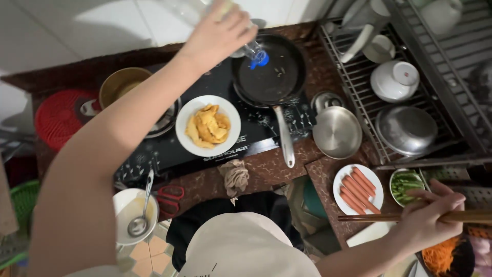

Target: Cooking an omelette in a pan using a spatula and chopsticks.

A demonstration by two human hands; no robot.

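Left hand (218,36) raised, gripping clear bottle (246,43) tipped neck-down over dark frying pan (269,72) on cooktop (169,151), right hand (428,218) closed around brown chopsticks (379,217) held level, near plate of sausages (357,189) on counter (266,169), bowl of fried egg (207,125) beside pan.

Bottle (246,43) over pan (269,72); chopsticks (369,217) aside

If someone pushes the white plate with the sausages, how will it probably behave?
The white plate looks glazed, so it would probably slide easily on the speckled counter. The sausages are round and lie loose, so they might roll. It sits near the counter edge and seems breakable.
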